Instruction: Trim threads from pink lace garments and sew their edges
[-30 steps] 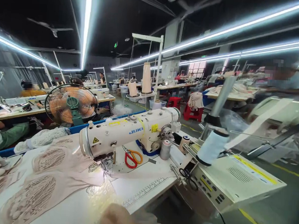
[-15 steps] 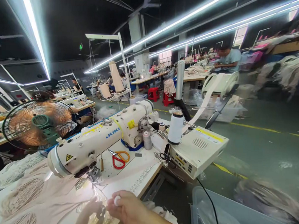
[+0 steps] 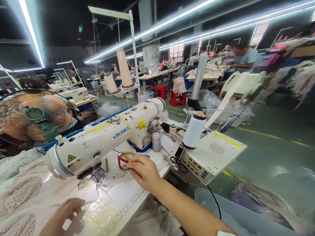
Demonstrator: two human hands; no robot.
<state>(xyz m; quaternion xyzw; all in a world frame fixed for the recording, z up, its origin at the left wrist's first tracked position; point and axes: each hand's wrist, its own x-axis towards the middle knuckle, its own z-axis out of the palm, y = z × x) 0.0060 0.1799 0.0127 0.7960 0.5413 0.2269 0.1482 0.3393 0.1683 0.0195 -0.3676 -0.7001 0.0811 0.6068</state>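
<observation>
In the head view, my right hand (image 3: pixel 144 173) reaches over the machine table, fingertips pinched on a small round greyish piece (image 3: pixel 124 165) beside the scissors (image 3: pixel 122 159). The scissors have one red and one orange handle, partly hidden by the hand. My left hand (image 3: pixel 66 213) hovers low in front of the needle area, fingers curved and apart from the thumb, a little blurred, with nothing visible in it. Under and beside it lies pale pink lace fabric (image 3: pixel 18 195). The white sewing machine (image 3: pixel 110 133) stands behind both hands.
A wooden-handled tool (image 3: pixel 106 165) lies near the scissors. Thread spools (image 3: pixel 156 142), a large white cone (image 3: pixel 195 130) and a control box (image 3: pixel 213 155) stand to the right. A fan (image 3: pixel 34 114) is at left, a plastic bin (image 3: pixel 208 203) below right. Other people sit farther back.
My right hand has moved up and away from my left hand to the scissors, carrying the small round piece. My left hand has shifted left. The camera view has turned slightly.
</observation>
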